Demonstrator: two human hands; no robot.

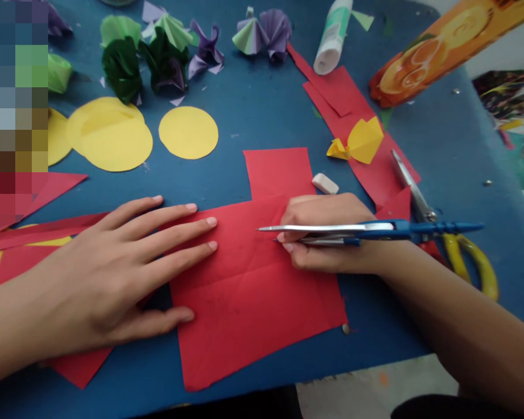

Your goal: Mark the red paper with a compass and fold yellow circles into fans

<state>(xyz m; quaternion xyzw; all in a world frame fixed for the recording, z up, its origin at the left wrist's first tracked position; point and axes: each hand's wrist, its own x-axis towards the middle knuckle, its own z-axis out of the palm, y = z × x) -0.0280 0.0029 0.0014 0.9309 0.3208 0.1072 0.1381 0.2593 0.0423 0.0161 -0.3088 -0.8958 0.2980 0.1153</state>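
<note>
A creased sheet of red paper (244,302) lies on the blue table in front of me. My left hand (126,267) rests flat with fingers spread, its fingertips over the sheet's left side. Pinched in my right hand (327,233) is a drawing compass (384,230) with silver and blue legs. The compass lies nearly level above the paper, its points toward the left and its blue top toward the right. Part of the grip is hidden behind the compass. A smaller red paper piece (279,169) lies beyond the sheet, with a white eraser (325,183) beside it.
Yellow paper circles (188,132) and folded green and purple paper shapes (121,64) lie at the back left. Yellow-handled scissors (484,267) are right of my wrist. Red strips (358,116), a glue stick (334,35) and an orange packet (432,58) lie at the back right.
</note>
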